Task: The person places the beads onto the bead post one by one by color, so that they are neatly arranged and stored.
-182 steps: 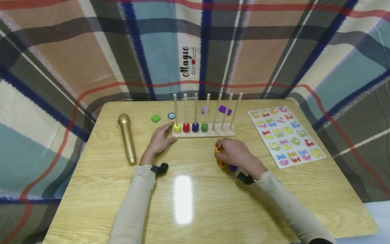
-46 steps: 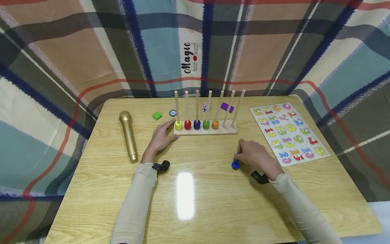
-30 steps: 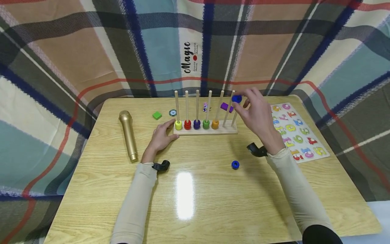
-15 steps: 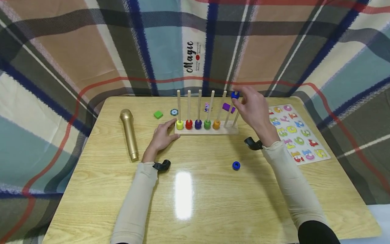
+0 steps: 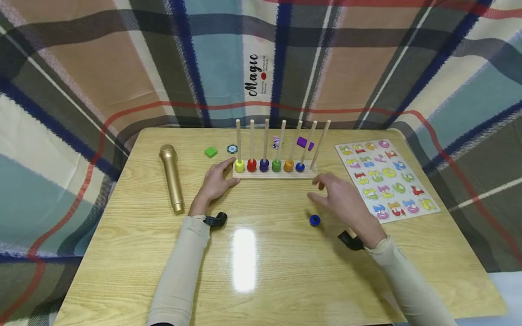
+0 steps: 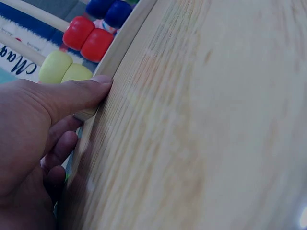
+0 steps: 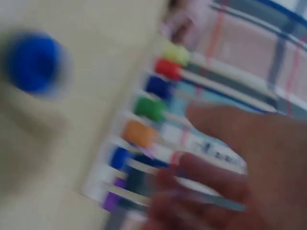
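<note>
A wooden bead stand [image 5: 277, 176] with several upright pegs stands at the table's back. My left hand [image 5: 215, 183] holds its left end; in the left wrist view the thumb [image 6: 91, 91] presses the front edge, fingers behind. From the left, the pegs carry yellow [image 5: 239, 166], red [image 5: 252, 165], dark blue [image 5: 264, 165], green [image 5: 276, 165] and orange beads [image 5: 288, 166], then a brighter blue bead [image 5: 300, 167]; the rightmost peg is bare. Holding nothing, my right hand [image 5: 344, 199] hovers with fingers apart near a loose blue bead [image 5: 315, 220].
On the left lies a gold microphone [image 5: 171, 179]. A green block [image 5: 210, 152], a round chip [image 5: 232, 149], a small figure [image 5: 276, 142] and a purple block [image 5: 305, 143] lie behind or beside the stand. A number puzzle board [image 5: 387, 179] lies at the right.
My right hand carried a blue bead from the table to the sixth peg and let it go; the bead dropped to the base. The hand came back toward the loose bead. Left hand stayed.
</note>
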A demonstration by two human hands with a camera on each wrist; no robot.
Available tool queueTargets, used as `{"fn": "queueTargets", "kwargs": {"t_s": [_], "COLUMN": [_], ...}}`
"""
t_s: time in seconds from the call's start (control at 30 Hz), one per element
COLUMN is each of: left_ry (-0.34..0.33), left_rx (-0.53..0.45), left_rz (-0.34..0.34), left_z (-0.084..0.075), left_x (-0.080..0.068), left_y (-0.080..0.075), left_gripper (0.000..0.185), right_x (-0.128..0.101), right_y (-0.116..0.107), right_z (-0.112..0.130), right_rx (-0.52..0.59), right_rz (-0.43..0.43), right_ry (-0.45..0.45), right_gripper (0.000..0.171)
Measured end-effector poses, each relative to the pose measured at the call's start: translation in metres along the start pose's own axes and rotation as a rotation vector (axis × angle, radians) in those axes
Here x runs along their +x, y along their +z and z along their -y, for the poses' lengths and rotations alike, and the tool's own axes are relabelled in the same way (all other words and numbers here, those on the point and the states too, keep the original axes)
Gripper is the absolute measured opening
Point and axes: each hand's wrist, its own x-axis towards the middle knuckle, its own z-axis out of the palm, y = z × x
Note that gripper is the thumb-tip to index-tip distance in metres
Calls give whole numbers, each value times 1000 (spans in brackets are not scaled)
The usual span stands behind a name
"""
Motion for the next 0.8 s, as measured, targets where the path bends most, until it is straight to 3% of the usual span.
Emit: {"fn": "queueTargets", "kwargs": {"t_s": [0.1,0.23,0.43,0.6,0.8], "left_ry": [-4,-3,-8,-12,6], "left_rx": [-6,-16,-22,-20,-16], "left_rz": [3,10,7,-2,-5], "left_z": [-2,-4,-2,0,0], "left_x": [-1,-2,-3,-3,-1], "left_y": [-2,-3,-2,-2,0], "left_gripper": [77,77,78,77,77], "right_x": [-24,-43,-34,0,39], "right_y": [21,41,39,2,-46], "right_z": [-5,-10,-6,5,15], "right_rx": [-33,-33,-7,47,91], "right_rz": [189,213,93,-40,-275], "right_ry": [43,38,-40,-52,-89], "right_gripper": [39,31,22,28,28]}}
